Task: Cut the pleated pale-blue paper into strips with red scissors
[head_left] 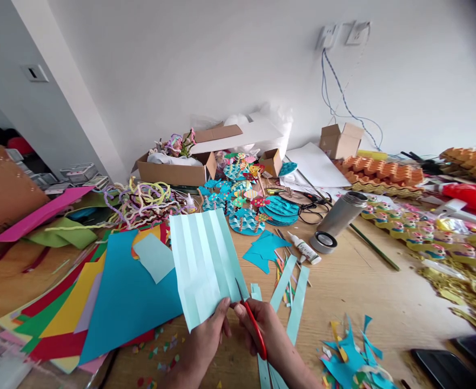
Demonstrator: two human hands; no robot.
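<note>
A pale blue-green sheet of paper, creased in lengthwise folds, is pinched at its lower edge by my left hand. My right hand grips red-handled scissors, their dark blades lying at the sheet's lower right edge. Whether the blades are apart is hard to make out. Cut strips of the same paper lie on the table to the right of and beneath my right hand. Left of the sheet, a smaller pale blue piece rests on a large blue sheet.
Behind are blue paper sea-scene crafts, a cardboard box and tangled pipe cleaners. To the right stand a glue bottle, a metal flask, egg trays and blue scraps. Colored sheets fan out at left.
</note>
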